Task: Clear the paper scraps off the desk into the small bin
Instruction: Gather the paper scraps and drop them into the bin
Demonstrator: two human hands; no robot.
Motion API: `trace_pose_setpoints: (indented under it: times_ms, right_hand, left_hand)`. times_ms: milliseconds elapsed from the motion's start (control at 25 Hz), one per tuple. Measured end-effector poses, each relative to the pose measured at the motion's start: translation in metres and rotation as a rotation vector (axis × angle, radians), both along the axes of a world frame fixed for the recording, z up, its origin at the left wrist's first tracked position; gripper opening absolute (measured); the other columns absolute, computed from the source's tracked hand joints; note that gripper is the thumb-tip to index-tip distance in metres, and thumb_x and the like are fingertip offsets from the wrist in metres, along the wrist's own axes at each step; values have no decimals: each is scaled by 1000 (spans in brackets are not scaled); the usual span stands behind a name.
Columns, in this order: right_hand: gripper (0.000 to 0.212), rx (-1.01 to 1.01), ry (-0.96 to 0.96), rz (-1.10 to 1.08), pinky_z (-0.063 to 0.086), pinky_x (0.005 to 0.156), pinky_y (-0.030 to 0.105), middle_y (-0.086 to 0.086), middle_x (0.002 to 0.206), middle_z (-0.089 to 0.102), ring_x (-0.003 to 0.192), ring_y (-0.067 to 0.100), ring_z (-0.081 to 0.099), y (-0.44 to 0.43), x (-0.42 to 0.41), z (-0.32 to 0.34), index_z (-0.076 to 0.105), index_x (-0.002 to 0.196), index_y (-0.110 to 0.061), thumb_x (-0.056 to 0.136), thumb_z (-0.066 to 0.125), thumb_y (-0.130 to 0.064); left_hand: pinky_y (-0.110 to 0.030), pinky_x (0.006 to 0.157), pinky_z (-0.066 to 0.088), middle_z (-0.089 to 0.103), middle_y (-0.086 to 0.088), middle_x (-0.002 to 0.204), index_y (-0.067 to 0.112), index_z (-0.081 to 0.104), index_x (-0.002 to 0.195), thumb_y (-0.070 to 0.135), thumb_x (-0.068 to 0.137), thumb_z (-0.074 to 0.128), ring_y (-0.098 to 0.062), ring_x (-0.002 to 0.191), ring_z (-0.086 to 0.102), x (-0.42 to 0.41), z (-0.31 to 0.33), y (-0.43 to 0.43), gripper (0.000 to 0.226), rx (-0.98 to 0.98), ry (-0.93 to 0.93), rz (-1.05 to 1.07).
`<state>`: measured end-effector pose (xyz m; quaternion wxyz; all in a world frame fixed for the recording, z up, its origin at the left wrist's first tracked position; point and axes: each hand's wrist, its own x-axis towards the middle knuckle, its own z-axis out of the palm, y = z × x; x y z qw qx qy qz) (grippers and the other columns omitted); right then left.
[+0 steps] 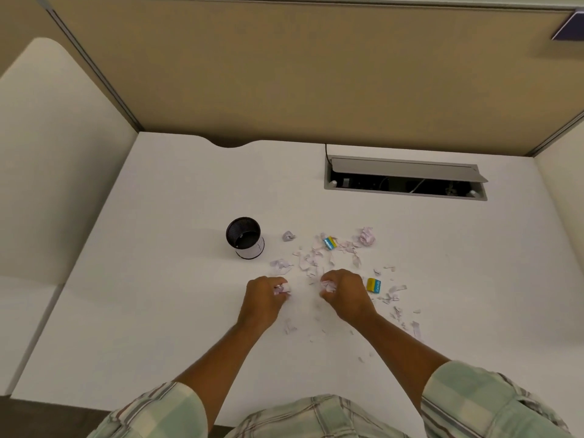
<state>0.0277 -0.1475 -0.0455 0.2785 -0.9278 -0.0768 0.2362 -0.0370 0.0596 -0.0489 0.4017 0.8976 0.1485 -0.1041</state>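
Observation:
Torn white paper scraps (311, 259) lie scattered over the middle of the white desk (164, 298), with a crumpled ball (367, 237) at the far right and another (288, 236) near the bin. The small black mesh bin (245, 237) stands upright to the left of the scraps. My left hand (264, 298) is closed around a bunch of scraps, just below and right of the bin. My right hand (343, 294) is closed on another bunch, a short gap away. More scraps trail to the right of my right wrist (396, 298).
Two small yellow-and-blue erasers lie among the scraps, one at the back (329, 242), one beside my right hand (373, 285). An open cable tray (406, 180) is set into the desk at the back right. Beige partition walls (316, 74) enclose the desk.

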Motion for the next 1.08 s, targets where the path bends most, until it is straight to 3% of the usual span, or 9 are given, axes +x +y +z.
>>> trace_pose_setpoints:
  times_ms: [80,160,240,360,520,640,800,960,1080]
  right_hand:
    - [29,71,-42,-39,44,82,16,0,107,71,97,17,64,21,5,16,72,110,-17,83,77,-26]
    - [28,149,-67,-76,37,71,2,-6,100,70,87,9,62,46,10,32,73,108,-17,82,78,-26]
    - [28,226,-86,-95,37,68,-1,-8,96,70,84,4,60,74,17,45,73,106,-18,81,79,-28]
    - [25,298,-125,-73,37,68,2,-6,94,72,81,5,60,119,34,59,74,104,-18,81,78,-27]
    - [22,302,-107,8,39,61,7,-4,90,70,77,10,61,169,54,65,69,102,-16,83,75,-25]
    - [24,272,-56,60,45,58,20,0,87,65,73,14,60,190,65,57,59,101,-13,83,73,-21]
    - [28,80,-89,200,47,71,29,12,103,62,86,24,60,204,78,42,60,105,-9,84,74,-21]
    - [42,87,-121,250,48,79,27,10,117,51,94,24,59,205,74,32,63,116,-12,80,79,-27]
    - [57,101,-127,214,53,84,30,8,129,49,105,22,58,201,69,32,59,127,-17,77,83,-28]
  left_hand:
    - [-12,70,52,76,6,88,17,80,94,18,84,81,-8,76,69,4,18,16,11,-1,-54,82]
    - [-13,65,47,76,6,82,18,79,90,22,85,80,-3,69,65,10,35,33,6,5,-101,142]
    - [-10,60,43,71,7,72,17,75,81,24,85,80,-1,62,61,16,49,52,9,-13,-152,196]
    - [-5,58,40,71,7,73,21,76,85,27,86,79,-1,65,62,31,62,80,7,15,-204,255]
    - [-19,55,43,69,1,68,18,73,77,31,90,73,-13,63,61,52,59,110,18,44,-187,319]
    - [-25,50,41,64,-2,61,14,67,67,29,91,70,-16,57,56,61,50,121,29,44,-119,378]
    - [-32,62,56,74,4,75,20,77,81,33,90,70,-14,70,68,65,45,129,18,39,-88,410]
    - [-36,56,55,70,3,74,24,72,76,41,87,67,-16,69,68,66,36,136,21,57,-85,401]
    - [-31,53,51,62,-3,89,26,70,79,50,86,67,-21,76,65,69,30,135,25,162,-40,376]
